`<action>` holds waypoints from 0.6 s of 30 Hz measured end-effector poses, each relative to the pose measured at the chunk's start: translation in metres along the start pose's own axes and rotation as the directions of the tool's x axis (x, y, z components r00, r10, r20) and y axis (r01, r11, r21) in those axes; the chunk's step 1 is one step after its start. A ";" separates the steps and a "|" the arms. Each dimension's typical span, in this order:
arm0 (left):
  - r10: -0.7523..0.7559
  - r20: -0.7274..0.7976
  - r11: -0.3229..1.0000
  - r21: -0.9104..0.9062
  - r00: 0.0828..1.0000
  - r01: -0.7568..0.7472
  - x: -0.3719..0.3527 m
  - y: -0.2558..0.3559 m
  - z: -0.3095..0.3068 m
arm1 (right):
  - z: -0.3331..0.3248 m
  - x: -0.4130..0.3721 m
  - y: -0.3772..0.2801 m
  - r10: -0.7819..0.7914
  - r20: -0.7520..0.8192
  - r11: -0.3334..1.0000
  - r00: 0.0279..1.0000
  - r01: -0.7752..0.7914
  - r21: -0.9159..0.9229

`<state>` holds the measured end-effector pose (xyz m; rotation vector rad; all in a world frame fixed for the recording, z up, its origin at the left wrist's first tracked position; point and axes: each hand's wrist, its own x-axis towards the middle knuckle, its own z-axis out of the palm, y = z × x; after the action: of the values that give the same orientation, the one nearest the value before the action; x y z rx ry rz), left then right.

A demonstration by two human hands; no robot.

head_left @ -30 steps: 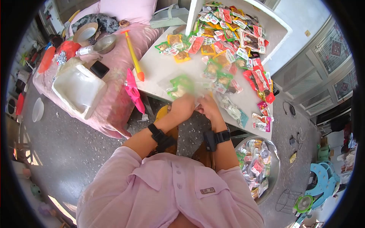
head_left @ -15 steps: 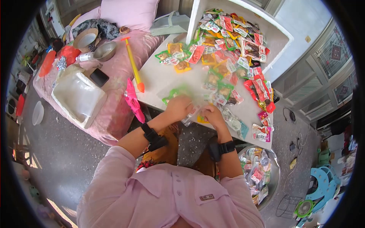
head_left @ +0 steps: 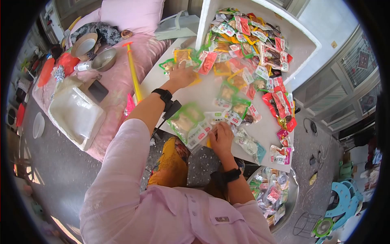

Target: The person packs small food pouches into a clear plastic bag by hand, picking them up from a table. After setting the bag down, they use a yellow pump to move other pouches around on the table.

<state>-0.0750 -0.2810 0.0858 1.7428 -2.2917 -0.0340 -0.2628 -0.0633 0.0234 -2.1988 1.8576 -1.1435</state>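
Note:
My left hand (head_left: 181, 76) reaches over the table's far left side. Its fingers stretch out onto a yellow-edged snack packet (head_left: 182, 54), with a green-edged packet (head_left: 167, 65) beside it. At the front edge, my right hand (head_left: 222, 139) has its fingers curled at the right side of a clear plastic bag (head_left: 198, 137). A green-edged packet (head_left: 185, 118) shows in that bag. Part of a yellow packet peeks out by the right hand, mostly hidden. Close by lie a red packet (head_left: 208, 63) and a clear-and-teal packet (head_left: 250, 145).
A white foam box (head_left: 302, 36) lies on its side with a heap of snack packets spilling onto the white table (head_left: 162, 83). Below right, a metal basin (head_left: 293, 199) holds more packets. On the pink bed at left are a foam tray (head_left: 75, 107) and a yellow stick (head_left: 133, 73).
My left hand has left the bag at the front edge and moved up and left to the far packets. My right hand stays near the front edge, shifted slightly left and down.

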 end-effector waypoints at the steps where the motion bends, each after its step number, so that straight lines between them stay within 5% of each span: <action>1: -0.008 0.028 1.000 0.013 1.000 0.007 0.009 0.000 0.002 | -0.001 0.001 0.000 -0.003 0.013 1.000 1.000 0.003 0.003; 4: -0.005 0.027 0.991 0.136 1.000 0.002 0.031 -0.001 0.008 | 0.000 0.000 0.000 -0.004 0.023 0.998 1.000 0.005 -0.066; 10: -0.009 0.091 0.999 0.054 0.996 0.004 0.042 -0.014 0.031 | 0.001 0.002 0.000 0.013 0.046 0.997 0.999 -0.010 -0.077; 18: 0.075 0.235 0.989 0.103 0.969 -0.102 -0.014 0.023 0.005 | -0.002 0.003 -0.005 0.010 0.026 0.998 1.000 -0.008 -0.062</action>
<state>-0.0943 -0.2616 0.0821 1.7715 -2.5831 -0.0950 -0.2595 -0.0635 0.0289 -2.2240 1.9156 -1.0640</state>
